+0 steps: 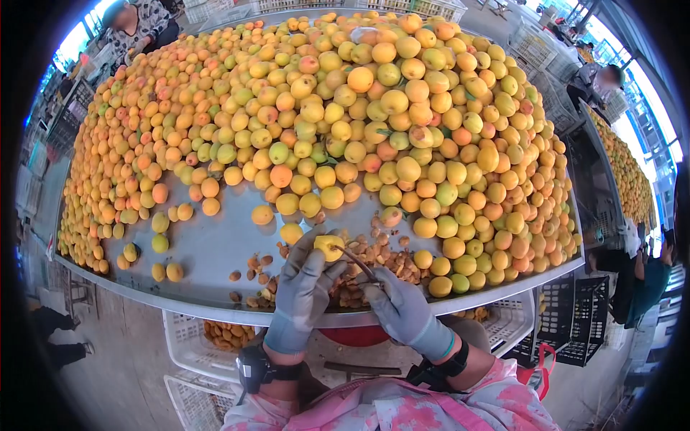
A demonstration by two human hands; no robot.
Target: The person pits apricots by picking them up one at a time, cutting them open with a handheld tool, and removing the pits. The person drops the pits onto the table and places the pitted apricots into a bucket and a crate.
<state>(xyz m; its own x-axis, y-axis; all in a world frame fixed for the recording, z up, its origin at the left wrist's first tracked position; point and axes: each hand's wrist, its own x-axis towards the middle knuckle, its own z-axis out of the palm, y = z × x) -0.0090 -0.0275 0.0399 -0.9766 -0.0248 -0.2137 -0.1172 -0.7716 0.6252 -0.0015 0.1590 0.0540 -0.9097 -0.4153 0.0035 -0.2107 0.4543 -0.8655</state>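
My left hand (302, 291), in a grey glove, grips a yellow apricot (328, 246) just above the near edge of the metal table (208, 251). My right hand (404, 307), also gloved, is closed on a thin dark pitting tool (359, 264). The tool's tip meets the apricot's right side; whether it goes in is too small to tell. Beneath and between my hands lies a heap of brown apricot pits (399, 269), with a few scattered to the left. A large pile of whole apricots (309, 115) covers most of the tabletop beyond.
Under the table's front edge, a white crate (188, 337) holds apricot pieces (226, 334). Another white crate (514, 327) stands below right, beside black crates (575, 323). One person (136, 32) sits at the far left; another (593, 82) is by a second apricot-covered table (624, 169).
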